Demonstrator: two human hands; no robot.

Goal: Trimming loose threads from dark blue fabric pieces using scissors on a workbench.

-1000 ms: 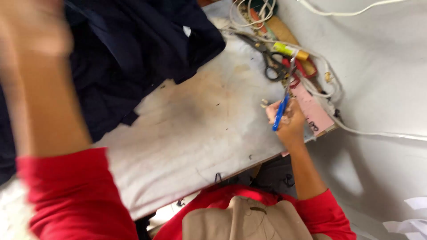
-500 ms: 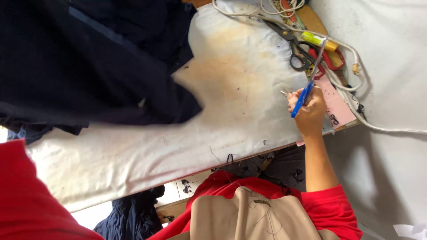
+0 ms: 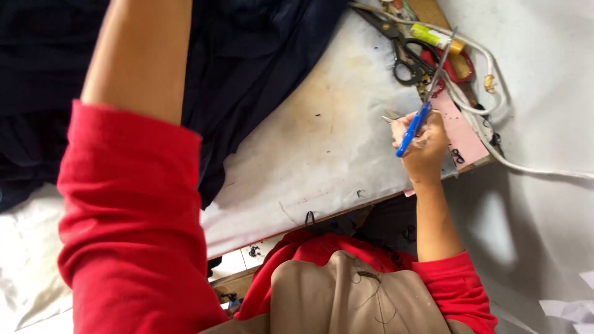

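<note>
My right hand (image 3: 424, 147) is closed around small snips with a blue handle (image 3: 413, 128); their thin metal blade points up toward the tools at the table's far corner. The hand hovers over the right edge of the white padded table (image 3: 322, 154), beside a pink sheet (image 3: 463, 133). My left forearm (image 3: 139, 55), in a red sleeve (image 3: 133, 222), reaches up past the frame's top across a dark navy cloth (image 3: 260, 68). The left hand itself is out of view.
Black scissors (image 3: 401, 54), red-handled scissors (image 3: 456, 67), a yellow-green tube (image 3: 434, 37) and a white cable (image 3: 495, 86) crowd the table's right corner. A white sheet (image 3: 544, 204) lies beyond it. My beige garment (image 3: 352, 297) is at the bottom.
My left arm has swung in front of the view, over the dark cloth. The right hand keeps the blue snips near the pink sheet, now with the blade tilted up.
</note>
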